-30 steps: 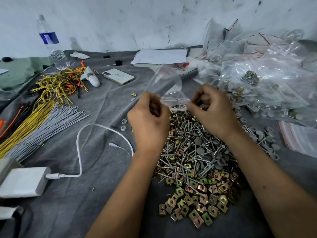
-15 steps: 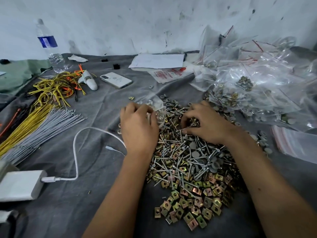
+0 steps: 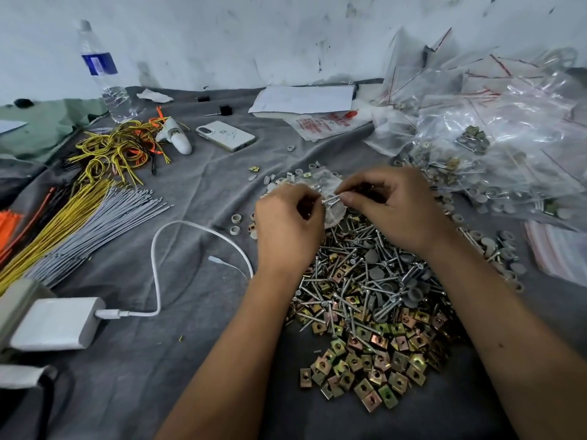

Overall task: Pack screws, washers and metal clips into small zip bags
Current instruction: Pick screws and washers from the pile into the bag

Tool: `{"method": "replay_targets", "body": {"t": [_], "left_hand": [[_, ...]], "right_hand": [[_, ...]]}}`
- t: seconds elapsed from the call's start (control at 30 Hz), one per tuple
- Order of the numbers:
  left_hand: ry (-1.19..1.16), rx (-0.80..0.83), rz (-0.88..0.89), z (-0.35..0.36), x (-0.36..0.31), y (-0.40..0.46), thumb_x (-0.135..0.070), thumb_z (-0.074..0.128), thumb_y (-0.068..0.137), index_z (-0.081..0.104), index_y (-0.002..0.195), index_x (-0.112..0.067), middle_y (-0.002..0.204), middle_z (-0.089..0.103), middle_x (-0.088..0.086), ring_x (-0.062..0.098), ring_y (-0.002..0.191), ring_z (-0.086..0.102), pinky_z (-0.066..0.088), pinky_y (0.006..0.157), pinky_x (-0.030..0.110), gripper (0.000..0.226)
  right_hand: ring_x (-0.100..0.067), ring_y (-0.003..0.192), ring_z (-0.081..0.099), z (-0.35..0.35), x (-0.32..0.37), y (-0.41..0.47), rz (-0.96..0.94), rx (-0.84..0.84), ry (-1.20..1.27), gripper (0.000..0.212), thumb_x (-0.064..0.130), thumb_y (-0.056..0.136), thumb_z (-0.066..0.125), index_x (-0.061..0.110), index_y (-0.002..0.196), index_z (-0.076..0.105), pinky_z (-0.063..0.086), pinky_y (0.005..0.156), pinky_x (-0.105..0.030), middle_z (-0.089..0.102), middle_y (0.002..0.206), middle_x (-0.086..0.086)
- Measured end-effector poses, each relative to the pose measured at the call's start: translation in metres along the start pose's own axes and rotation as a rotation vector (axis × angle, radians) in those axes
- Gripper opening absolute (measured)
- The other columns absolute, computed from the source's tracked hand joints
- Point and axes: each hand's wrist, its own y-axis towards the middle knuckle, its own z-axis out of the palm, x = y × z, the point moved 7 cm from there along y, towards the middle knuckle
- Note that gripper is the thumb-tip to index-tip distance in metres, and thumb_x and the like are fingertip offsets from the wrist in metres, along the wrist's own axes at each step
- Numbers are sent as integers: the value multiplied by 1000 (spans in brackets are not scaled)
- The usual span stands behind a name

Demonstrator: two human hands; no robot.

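One screw (image 3: 330,200) lies crosswise between both hands.

Above a heap of screws (image 3: 359,277) and brass-coloured metal clips (image 3: 368,369) on grey cloth (image 3: 190,360), a person's left hand (image 3: 287,230) grips a small clear zip bag (image 3: 330,198) while the right hand (image 3: 394,208) pinches screws at its mouth. Filled bags (image 3: 495,144) lie at two o'clock, wire bundles (image 3: 79,217) at nine o'clock.

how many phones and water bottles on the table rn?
2: one of each. The phone lies flat on the grey cloth, beyond the hands. The water bottle stands upright at the far left by the wall. More could be hidden under the bag pile.
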Motion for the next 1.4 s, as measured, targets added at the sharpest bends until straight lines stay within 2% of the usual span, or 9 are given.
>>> {"method": "replay_targets", "body": {"t": [0.1,0.23,0.43,0.6,0.77,1.1,1.17,1.27,1.4], "left_hand": [[-17,-35,-65,-2,6,1,-21,71,88,70,78,-16,69,64,-5,17,65,60,52,63,42,11],[-70,-50,-123,-1,9,2,-29,68,87,66,73,-19,61,60,-6,15,58,57,51,58,40,17],[-130,-41,-149,6,10,1,-22,72,86,65,69,-17,57,60,-8,9,53,55,50,56,34,19],[-162,-48,-179,7,14,1,-19,73,85,65,68,-17,56,61,-6,6,52,54,46,52,27,19],[-171,-56,-207,7,16,1,-14,75,86,65,67,-15,55,60,-6,4,50,52,42,50,19,21],[-208,-72,-228,3,15,1,-9,75,87,67,69,-12,55,59,-9,1,50,52,38,48,11,20],[-200,-76,-217,3,13,1,-10,75,86,67,68,-13,55,58,-10,2,50,52,41,49,15,20],[-193,-72,-186,3,11,1,-10,74,86,66,69,-12,57,60,-6,10,52,54,48,53,33,19],[-181,-76,-169,4,9,1,-11,75,86,65,69,-12,57,59,-4,16,54,55,48,54,36,19]], "right_hand": [[-2,86,71,0,2,0,-26,-15,-128,15,15,87,80,19,102,79,60,83,-29,75,92,10],[6,81,67,-4,-2,1,-7,-37,-257,17,17,83,83,18,100,81,56,79,-15,76,91,9],[1,79,72,3,6,0,-61,-4,-230,20,17,80,86,18,100,81,60,77,-22,78,90,8],[0,80,73,-7,5,-1,-8,-110,-52,31,15,78,87,23,105,76,62,77,-24,76,86,12],[-7,75,72,-18,3,-1,6,-211,-35,14,16,81,86,15,92,77,61,73,-25,74,82,7],[-5,82,73,-15,11,-2,-61,-199,-78,13,13,85,82,11,98,78,61,76,-25,76,89,6],[-4,79,72,-13,13,-2,-86,-179,-115,13,14,84,83,12,96,79,62,73,-25,75,87,7],[-4,80,71,-3,21,-3,-167,-91,-225,15,18,81,85,14,95,81,60,76,-29,76,88,5],[-14,79,67,8,21,-1,-205,-52,-295,16,17,82,85,14,97,82,56,74,-38,75,89,0]]}}
